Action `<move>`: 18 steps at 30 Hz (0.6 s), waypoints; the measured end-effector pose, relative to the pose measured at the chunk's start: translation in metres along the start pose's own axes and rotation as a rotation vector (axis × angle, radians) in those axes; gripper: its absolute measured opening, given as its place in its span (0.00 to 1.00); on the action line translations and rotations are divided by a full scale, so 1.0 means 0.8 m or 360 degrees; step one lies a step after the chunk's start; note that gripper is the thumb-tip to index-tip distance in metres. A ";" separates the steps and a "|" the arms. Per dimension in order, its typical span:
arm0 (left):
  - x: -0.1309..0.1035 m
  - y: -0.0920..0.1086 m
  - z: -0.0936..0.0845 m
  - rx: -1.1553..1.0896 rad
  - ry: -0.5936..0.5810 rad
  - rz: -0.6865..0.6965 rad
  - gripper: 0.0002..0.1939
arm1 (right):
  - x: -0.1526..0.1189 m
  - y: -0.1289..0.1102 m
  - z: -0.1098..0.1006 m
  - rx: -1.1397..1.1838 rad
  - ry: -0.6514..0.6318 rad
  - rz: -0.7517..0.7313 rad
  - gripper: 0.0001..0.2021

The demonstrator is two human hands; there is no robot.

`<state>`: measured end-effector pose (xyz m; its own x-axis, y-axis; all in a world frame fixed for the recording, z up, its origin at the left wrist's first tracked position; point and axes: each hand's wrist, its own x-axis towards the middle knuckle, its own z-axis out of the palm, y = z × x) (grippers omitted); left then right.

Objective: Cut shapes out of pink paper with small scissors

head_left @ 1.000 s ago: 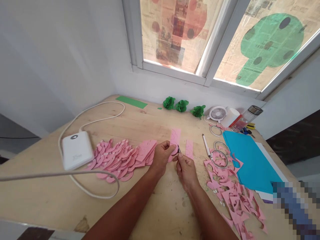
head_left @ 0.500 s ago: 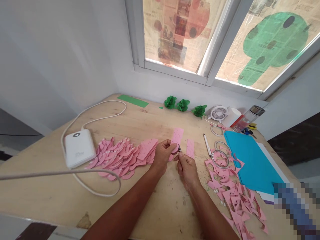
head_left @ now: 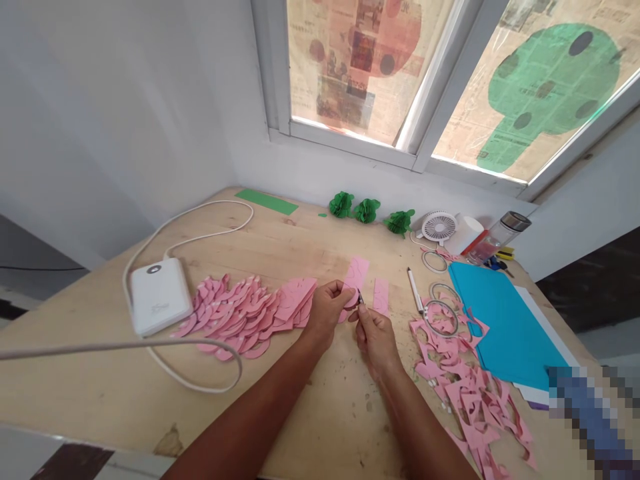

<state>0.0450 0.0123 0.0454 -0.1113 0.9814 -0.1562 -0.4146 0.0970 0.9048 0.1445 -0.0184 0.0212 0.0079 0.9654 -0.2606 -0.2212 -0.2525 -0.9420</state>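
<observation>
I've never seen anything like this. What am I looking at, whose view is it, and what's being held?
There's no robot here: these are one person's two bare hands, seen by a camera worn on that person's head, looking forward and down.

The left hand pinches a pink paper strip with drawn curved lines. The right hand grips a small dark-tipped tool, mostly hidden by the fingers, against its edge.

On the pale wooden table, a pile of curved pink paper pieces lies to the left, with a white box with a cable beyond it. Pink paper scraps and a flat blue sheet lie to the right.
</observation>
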 end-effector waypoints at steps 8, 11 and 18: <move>0.001 -0.001 0.000 -0.0015 -0.0007 -0.0008 0.10 | 0.001 0.001 -0.002 -0.0023 0.0005 0.0001 0.20; 0.001 -0.002 -0.001 -0.0019 -0.0016 0.0015 0.09 | 0.000 0.000 -0.002 -0.0024 -0.0001 -0.0006 0.19; 0.001 -0.003 0.000 0.0006 -0.0022 0.0001 0.10 | -0.001 -0.002 0.000 -0.0012 0.0008 -0.0013 0.20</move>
<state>0.0456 0.0128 0.0433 -0.0989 0.9837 -0.1504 -0.4111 0.0972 0.9064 0.1451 -0.0187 0.0229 0.0147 0.9671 -0.2540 -0.2138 -0.2451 -0.9456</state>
